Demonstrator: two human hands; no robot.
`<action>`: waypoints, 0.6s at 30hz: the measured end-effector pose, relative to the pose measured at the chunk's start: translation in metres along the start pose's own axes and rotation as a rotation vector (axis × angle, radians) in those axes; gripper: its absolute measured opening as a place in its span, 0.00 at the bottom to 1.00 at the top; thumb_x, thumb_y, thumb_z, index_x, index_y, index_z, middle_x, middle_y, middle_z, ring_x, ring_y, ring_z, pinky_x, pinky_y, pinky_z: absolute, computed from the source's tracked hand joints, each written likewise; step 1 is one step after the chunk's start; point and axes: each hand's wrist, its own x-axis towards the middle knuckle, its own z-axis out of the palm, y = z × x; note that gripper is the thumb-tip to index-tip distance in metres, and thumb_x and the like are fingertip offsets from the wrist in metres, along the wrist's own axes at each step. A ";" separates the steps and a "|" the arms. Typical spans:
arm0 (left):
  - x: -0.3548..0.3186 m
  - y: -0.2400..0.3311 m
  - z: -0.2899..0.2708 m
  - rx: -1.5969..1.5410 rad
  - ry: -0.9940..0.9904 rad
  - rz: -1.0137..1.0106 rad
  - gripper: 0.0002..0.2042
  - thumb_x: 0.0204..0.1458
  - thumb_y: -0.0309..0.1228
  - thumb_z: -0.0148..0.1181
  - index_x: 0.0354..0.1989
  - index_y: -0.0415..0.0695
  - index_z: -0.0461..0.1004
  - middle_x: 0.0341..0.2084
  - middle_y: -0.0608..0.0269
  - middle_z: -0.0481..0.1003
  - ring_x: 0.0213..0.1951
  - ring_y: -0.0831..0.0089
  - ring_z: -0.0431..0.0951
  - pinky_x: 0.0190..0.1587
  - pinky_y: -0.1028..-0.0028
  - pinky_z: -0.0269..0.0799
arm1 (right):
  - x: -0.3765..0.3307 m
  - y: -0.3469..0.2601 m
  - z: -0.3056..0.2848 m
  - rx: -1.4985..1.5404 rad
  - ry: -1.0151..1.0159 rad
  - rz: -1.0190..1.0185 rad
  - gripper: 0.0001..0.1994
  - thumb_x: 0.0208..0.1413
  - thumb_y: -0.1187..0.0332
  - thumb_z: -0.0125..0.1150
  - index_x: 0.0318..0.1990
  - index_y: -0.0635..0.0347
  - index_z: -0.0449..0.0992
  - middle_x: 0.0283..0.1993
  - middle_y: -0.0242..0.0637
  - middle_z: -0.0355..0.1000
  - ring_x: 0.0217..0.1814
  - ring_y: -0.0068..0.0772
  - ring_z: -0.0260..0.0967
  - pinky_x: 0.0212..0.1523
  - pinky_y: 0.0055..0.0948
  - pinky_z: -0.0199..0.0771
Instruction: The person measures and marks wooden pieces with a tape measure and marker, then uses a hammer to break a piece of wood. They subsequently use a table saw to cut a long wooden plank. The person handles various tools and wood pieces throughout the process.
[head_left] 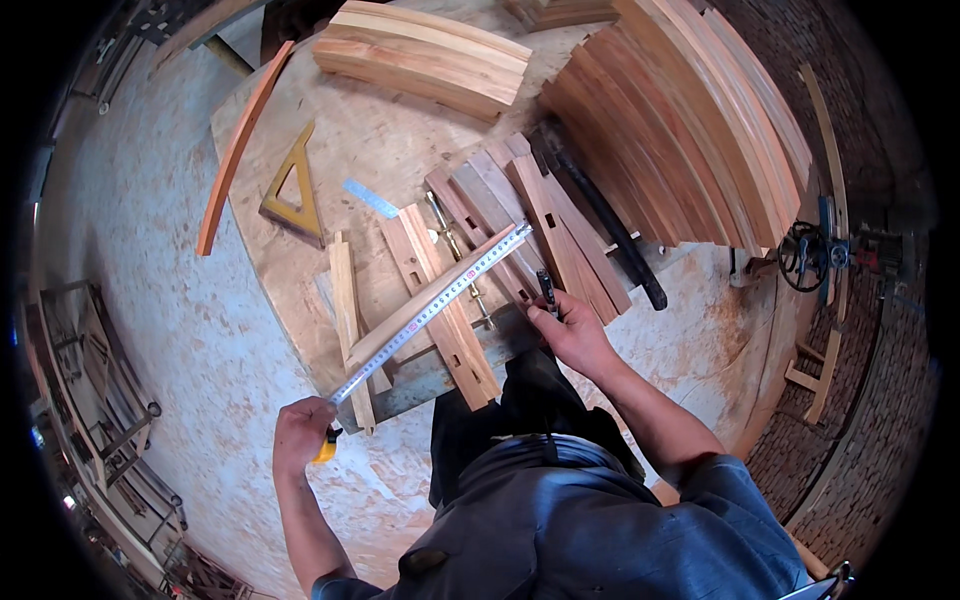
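Note:
My left hand (301,432) is closed around a tape measure, whose yellow case (326,446) shows below the fingers. Its white blade (437,305) runs up and to the right along a narrow wooden strip (405,327), the hook end near the strip's far tip. The strip lies slantwise across a board with slots cut in it (455,345) and other pieces. A black marker (546,290) stands upright in my right hand (572,332), gripped between thumb and fingers beside the slotted boards (552,215) on the right.
On the worktable (375,150) lie a yellow triangle square (303,208), a short steel ruler (371,198), a brass-coloured rod (452,240) and a long orange-brown strip (240,150). Stacked boards (690,130) and a black bar (605,215) take up the right; a wood bundle (420,65) sits at the back.

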 end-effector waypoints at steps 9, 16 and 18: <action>0.011 -0.003 0.002 0.096 0.016 0.006 0.06 0.50 0.27 0.59 0.26 0.38 0.79 0.16 0.63 0.73 0.21 0.78 0.73 0.26 0.74 0.68 | 0.005 -0.001 0.003 0.055 0.023 0.044 0.11 0.60 0.62 0.60 0.39 0.62 0.78 0.28 0.28 0.73 0.32 0.21 0.68 0.37 0.26 0.69; 0.012 -0.002 -0.002 0.250 -0.013 -0.015 0.06 0.50 0.32 0.58 0.29 0.46 0.80 0.22 0.58 0.76 0.26 0.62 0.77 0.30 0.68 0.71 | 0.014 -0.031 0.004 0.077 0.025 0.089 0.11 0.62 0.62 0.57 0.36 0.61 0.77 0.23 0.31 0.72 0.27 0.20 0.69 0.34 0.24 0.70; 0.015 0.003 -0.009 0.405 -0.060 0.218 0.06 0.51 0.33 0.57 0.31 0.47 0.79 0.23 0.58 0.74 0.28 0.61 0.76 0.31 0.66 0.70 | 0.022 -0.031 0.003 0.157 0.014 0.036 0.15 0.64 0.59 0.52 0.35 0.62 0.77 0.22 0.31 0.72 0.26 0.21 0.70 0.31 0.24 0.70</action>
